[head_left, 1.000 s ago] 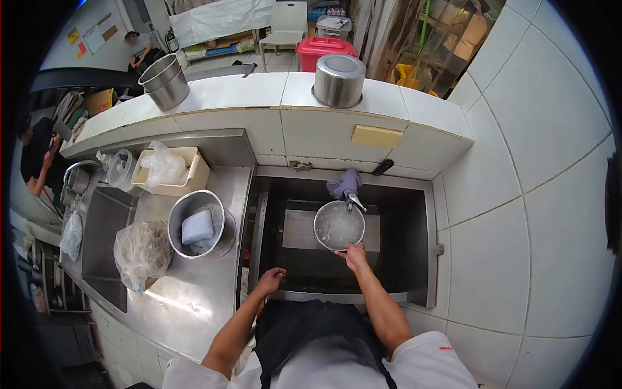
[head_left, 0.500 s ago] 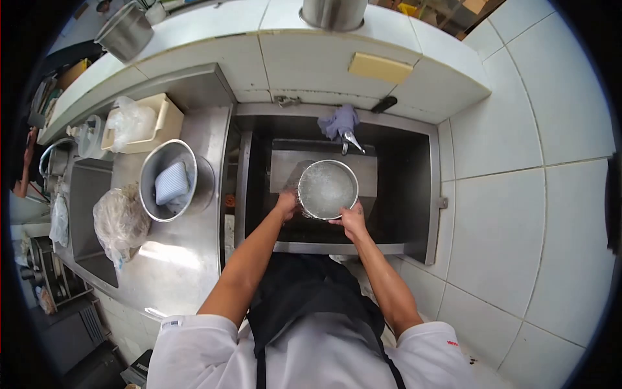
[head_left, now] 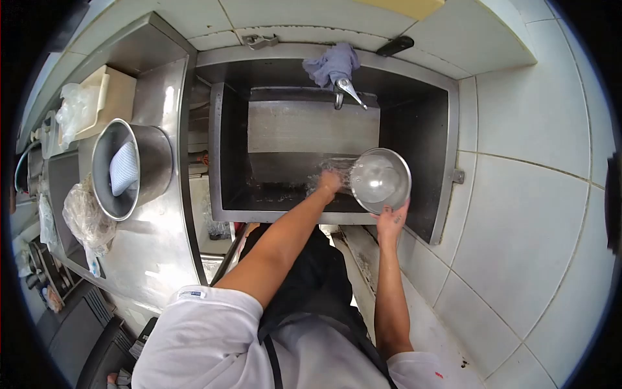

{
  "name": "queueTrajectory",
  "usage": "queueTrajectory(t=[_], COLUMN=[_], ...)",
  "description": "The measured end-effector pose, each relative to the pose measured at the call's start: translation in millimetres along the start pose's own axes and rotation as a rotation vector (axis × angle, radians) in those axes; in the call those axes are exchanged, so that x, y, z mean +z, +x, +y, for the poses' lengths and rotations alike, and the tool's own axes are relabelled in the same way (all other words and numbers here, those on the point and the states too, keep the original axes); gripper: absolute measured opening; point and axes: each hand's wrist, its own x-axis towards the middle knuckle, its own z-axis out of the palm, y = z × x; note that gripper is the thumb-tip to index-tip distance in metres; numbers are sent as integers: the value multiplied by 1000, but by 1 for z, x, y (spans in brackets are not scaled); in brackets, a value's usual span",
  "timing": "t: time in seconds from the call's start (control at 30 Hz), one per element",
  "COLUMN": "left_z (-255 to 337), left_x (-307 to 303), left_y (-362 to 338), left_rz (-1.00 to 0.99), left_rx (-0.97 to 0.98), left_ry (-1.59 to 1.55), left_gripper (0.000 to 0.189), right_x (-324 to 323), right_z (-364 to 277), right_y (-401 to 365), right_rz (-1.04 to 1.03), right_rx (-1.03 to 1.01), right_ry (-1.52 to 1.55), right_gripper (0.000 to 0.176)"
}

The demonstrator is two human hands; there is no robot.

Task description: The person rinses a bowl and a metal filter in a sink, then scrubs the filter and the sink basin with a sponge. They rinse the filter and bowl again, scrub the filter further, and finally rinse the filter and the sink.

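My right hand (head_left: 391, 220) grips the near rim of a round metal pot (head_left: 405, 167) over the right part of the steel sink (head_left: 453, 123). The pot is tilted to the left, and water (head_left: 343, 170) spills over its left side. Just left of the pot is my left hand (head_left: 330, 183), in the splashing water and apart from the rim. Its fingers are blurred by motion and spray. Above them, a faucet (head_left: 348, 92) with a purple-grey cloth (head_left: 334, 63) wrapped round it stands at the sink's back edge.
On the steel counter (head_left: 155, 227) to the left, a deep metal pot (head_left: 152, 159) lies tilted with a blue-white cloth (head_left: 124, 170) inside. Near it are a crumpled plastic bag (head_left: 91, 217) and a beige bin (head_left: 116, 97). A tiled wall (head_left: 518, 194) borders the sink's right side.
The pot has moved right and tipped left, pouring water out. My left hand has come away from its side, while my right hand keeps its hold. The view has shifted closer to the sink.
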Motion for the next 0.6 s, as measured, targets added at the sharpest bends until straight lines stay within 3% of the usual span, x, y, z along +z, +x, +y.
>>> queueTrajectory(t=[0.03, 0.1, 0.23, 0.27, 0.3, 0.37, 0.47, 0.53, 0.57, 0.6], left_z=[-14, 48, 128, 136, 148, 173, 203, 209, 212, 213], left_x=[45, 27, 27, 39, 31, 14, -30, -55, -70, -90], left_y=[30, -2, -11, -2, 0, 2, 6, 11, 3, -6], left_rz=[125, 13, 17, 42, 50, 62, 51, -17, -23, 2], left_rx=[-243, -169, -220, -141, -111, -50, -97, 194, 199, 323], left_ry=[-813, -1123, -1061, -1335, -1377, -1462, -1350, -1224, -1218, -982], left_gripper=[27, 26, 20, 19, 19, 20, 19, 25, 25, 27], right_x=[-8, -22, -43, -46, -44, -42, -38, -32, -30, -28], right_z=[-7, -22, -48, -52, -66, -87, -107, -126, -134, -140], right_y=[-1, -4, -2, 3, 3, 3, 15, 18, 18, 18], right_rz=[61, 127, 259, 297, 334, 327, 383, 453, 515, 479], right_rx=[-64, -127, -246, -332, -418, -402, -776, -842, -907, -925], right_ry=[-63, -130, -230, -233, -236, -201, -236, -260, -287, -184], right_gripper=[69, 70, 70, 69, 69, 65, 58, 59, 59, 61])
